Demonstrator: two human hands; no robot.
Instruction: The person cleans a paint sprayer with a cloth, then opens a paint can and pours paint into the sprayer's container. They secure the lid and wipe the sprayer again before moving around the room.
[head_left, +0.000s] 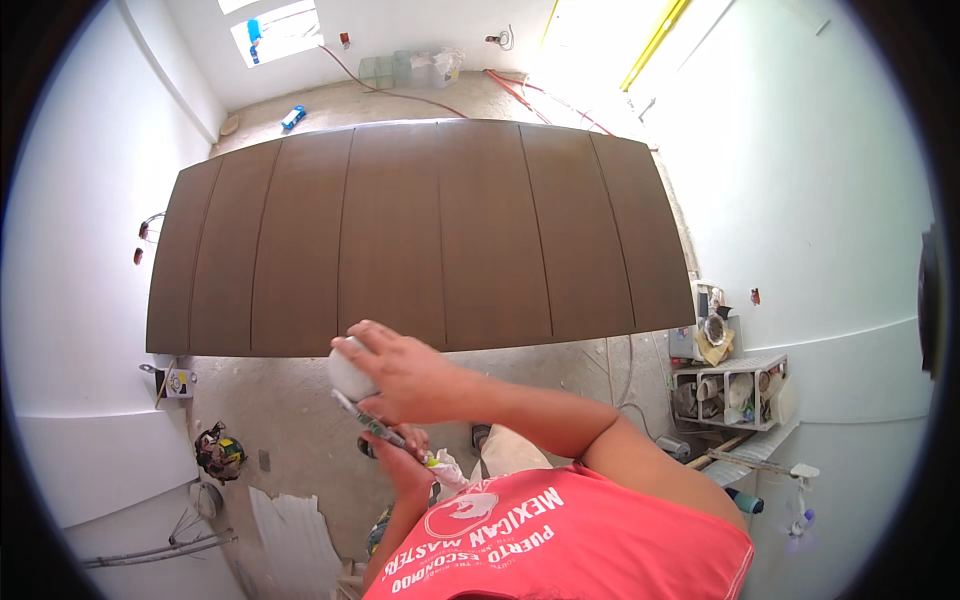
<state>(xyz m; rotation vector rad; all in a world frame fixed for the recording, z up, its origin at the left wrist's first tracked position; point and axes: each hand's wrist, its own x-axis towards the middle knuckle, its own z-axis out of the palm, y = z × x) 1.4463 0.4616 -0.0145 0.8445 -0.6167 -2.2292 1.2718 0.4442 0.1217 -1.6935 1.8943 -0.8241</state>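
My right hand (395, 375) reaches across from the right, with its fingers curved over a round whitish cup (350, 370). Just below the cup is a slim metallic body (372, 425), and together they look like a spray gun with a top cup. My left hand (405, 455) is closed around the lower part of that gun, close to my body. Beside the left hand are a yellow-green bit and a crumpled white cloth (450, 470). Right beyond the cup lies the near edge of a large dark brown panel (440, 230) with several straight grooves.
A rack of cans and tools (730, 395) stands by the right wall. On the left floor are a dark patterned bundle (218, 452) and a pale sheet (295, 530). Clear plastic containers (410, 70) and red hoses (515, 95) lie beyond the panel.
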